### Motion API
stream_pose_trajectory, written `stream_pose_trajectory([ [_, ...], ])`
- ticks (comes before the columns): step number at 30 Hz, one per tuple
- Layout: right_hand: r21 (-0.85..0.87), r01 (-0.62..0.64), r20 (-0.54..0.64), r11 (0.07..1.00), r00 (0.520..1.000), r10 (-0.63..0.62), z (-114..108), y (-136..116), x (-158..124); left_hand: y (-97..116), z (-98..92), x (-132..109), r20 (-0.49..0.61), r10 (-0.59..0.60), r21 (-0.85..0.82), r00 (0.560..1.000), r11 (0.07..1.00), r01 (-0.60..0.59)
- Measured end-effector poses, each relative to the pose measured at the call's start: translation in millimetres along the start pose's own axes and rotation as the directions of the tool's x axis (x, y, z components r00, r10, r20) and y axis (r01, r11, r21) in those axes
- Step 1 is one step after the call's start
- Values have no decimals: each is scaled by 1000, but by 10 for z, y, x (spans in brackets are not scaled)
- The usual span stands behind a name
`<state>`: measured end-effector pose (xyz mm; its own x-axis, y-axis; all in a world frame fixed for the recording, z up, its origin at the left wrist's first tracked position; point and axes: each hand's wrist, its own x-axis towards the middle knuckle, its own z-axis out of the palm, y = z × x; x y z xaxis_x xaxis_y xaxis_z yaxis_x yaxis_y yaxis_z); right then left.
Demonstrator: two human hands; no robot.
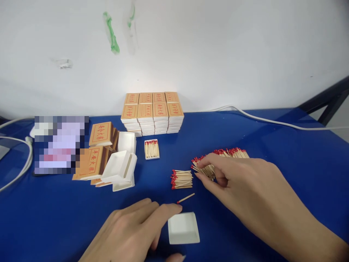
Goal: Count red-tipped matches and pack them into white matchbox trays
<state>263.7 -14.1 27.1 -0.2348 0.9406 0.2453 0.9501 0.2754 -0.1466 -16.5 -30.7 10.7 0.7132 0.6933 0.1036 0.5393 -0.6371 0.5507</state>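
An empty white matchbox tray (pixel 184 229) lies near the front of the table. My left hand (pixel 131 233) is beside it, index fingertip at its upper left corner and thumb apart below; nothing is held. Just beyond the index finger is a single match (pixel 185 198). Over a large heap of red-headed matches (pixel 230 153) arches my right hand (pixel 245 189). Its thumb and index tips are a little apart at the heap's left end, while the other fingers are mostly hidden. A smaller bundle of matches (pixel 182 179) lies left of the right thumb.
Stacked matchboxes (pixel 152 112) stand against the wall, with a filled tray (pixel 152 149) in front. To the left are matchbox sleeves (pixel 94 160) and several white trays (pixel 120 167). A blurred-out phone (pixel 61 145) and white cables (pixel 27 163) lie farther left. Another cable (pixel 272 122) crosses the back right.
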Motion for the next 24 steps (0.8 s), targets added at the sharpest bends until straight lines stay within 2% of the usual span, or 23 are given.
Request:
stream_pose_trajectory([
  [4,-21,16,0,1000,1000,-16,12,-15,-20,-20,33,6,-23,59,136,998,989,-55],
  [8,-42,37,10,998,999,-36,17,-16,-21,-29,69,4,-45,98,192,994,977,-87],
  [16,-98,29,1,995,1000,-29,65,-39,-52,-12,87,-45,-32,56,232,998,972,-47],
  [24,1,-10,-81,1000,997,10,16,-92,-5,12,101,-106,-40,59,376,997,926,-40],
])
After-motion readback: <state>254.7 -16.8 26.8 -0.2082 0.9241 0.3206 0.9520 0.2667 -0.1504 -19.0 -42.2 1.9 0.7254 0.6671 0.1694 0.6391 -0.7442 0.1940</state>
